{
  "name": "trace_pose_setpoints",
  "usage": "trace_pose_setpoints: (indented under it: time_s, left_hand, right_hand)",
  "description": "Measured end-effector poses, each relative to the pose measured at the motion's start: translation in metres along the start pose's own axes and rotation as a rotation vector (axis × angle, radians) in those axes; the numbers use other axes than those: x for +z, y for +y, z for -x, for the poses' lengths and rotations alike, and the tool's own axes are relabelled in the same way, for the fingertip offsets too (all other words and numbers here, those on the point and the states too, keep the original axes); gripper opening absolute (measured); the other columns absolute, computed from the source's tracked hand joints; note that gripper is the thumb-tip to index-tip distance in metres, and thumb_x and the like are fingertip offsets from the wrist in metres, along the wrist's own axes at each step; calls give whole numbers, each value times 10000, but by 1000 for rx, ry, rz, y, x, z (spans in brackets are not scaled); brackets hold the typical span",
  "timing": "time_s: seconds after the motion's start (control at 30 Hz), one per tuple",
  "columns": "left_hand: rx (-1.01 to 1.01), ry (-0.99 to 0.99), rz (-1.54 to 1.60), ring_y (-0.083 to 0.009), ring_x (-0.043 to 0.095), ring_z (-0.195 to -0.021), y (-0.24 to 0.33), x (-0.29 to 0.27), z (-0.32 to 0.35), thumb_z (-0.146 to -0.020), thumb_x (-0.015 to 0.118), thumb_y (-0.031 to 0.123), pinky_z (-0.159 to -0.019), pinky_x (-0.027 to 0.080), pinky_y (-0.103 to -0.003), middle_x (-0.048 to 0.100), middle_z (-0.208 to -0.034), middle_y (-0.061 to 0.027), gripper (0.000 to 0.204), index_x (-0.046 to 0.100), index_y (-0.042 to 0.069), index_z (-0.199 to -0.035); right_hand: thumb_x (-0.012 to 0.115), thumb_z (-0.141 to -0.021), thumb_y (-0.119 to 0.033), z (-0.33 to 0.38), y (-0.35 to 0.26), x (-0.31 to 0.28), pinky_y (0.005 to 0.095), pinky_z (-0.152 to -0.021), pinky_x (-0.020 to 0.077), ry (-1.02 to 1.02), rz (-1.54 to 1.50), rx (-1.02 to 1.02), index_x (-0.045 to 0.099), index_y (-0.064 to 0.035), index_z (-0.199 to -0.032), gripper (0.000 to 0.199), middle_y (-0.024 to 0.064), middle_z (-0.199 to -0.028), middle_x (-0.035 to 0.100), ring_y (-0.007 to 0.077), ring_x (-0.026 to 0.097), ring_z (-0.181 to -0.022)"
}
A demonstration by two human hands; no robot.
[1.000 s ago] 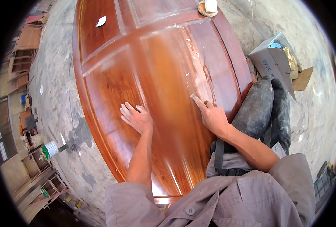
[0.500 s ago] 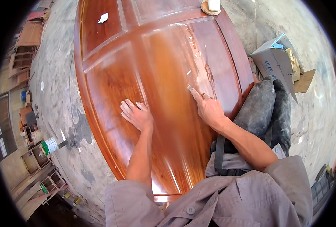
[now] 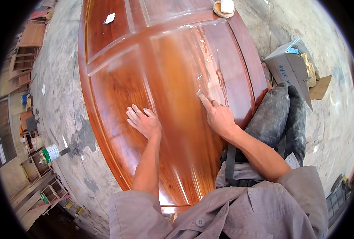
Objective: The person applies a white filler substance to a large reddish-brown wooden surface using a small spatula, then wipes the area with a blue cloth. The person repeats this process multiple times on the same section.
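A large glossy red-brown wooden panel (image 3: 177, 131) with raised mouldings lies before me. My left hand (image 3: 145, 122) rests flat on it, fingers spread and dusted white, holding nothing. Right of it, my right hand (image 3: 220, 117) presses a stretched index finger to the panel, the other fingers curled under. Something whitish shows at that fingertip; whether it is a small held piece or a smear, I cannot make out. Just beyond and right of the finger run pale streaks and white smears (image 3: 209, 58) on the wood.
A white block stands on a round wooden dish (image 3: 219, 9) at the panel's far right. A white scrap (image 3: 109, 18) lies far left. On the concrete floor are an opened cardboard box (image 3: 290, 67) at right and a white-and-green bucket (image 3: 50, 153) at left, near wooden frames.
My right hand has shifted very slightly left, its fingertip still on the panel. My left hand stays in place.
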State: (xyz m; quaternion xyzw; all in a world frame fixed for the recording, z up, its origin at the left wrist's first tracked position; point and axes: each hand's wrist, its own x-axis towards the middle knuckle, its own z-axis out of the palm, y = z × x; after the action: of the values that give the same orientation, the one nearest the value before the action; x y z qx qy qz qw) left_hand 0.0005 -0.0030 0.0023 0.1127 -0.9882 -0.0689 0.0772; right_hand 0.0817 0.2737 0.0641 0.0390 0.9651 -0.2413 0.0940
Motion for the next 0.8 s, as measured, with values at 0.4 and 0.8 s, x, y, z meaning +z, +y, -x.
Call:
trace_pose_setpoints:
  time_s: [0.4, 0.8]
  left_hand:
    - [-4, 1, -18, -300, 247, -1609, 0, 4, -1, -1085, 455, 310, -1326, 141, -497, 320, -1713, -184, 601, 401, 14, -1605]
    - [-20, -25, -29, -296, 236, -1612, -4, 2, 2, -1091, 446, 319, -1332, 131, -492, 300, -1722, -176, 604, 389, 13, -1609]
  right_hand:
    - [572, -890, 21, -15, -2, -1, 523, -654, 586, 35, 12, 31, 456, -152, -1589, 729, 224, -950, 709, 443, 706, -724]
    - [585, -901, -43, -5, -6, -8, 508, -730, 568, -140, 34, 62, 361, -112, -1641, 777, 232, -957, 672, 425, 717, -825]
